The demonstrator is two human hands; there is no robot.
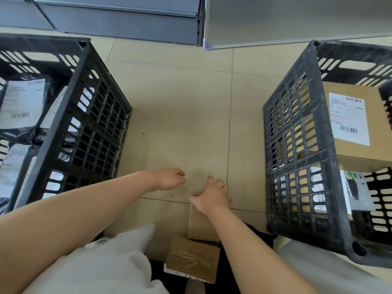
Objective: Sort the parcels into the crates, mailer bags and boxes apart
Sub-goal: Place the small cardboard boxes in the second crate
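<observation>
Left crate (93,115): black slotted plastic, glossy mailer bags (21,107) with white labels inside.
Left hand (169,179): loosely curled, holding nothing, hovering over the floor (180,113) tiles.
Right hand (212,196): gripping the top of an upright cardboard box (201,225), long axis vertical; nearer hand.
Second box (193,257): taped, just below.
Right crate (297,145): holds labelled cartons; likely destination, to the right.

Black mailer bags (21,107) filled the left crate (89,115); brown boxes (358,124) sat in the right crate (297,145); two boxes (199,240) lay on the floor.
</observation>
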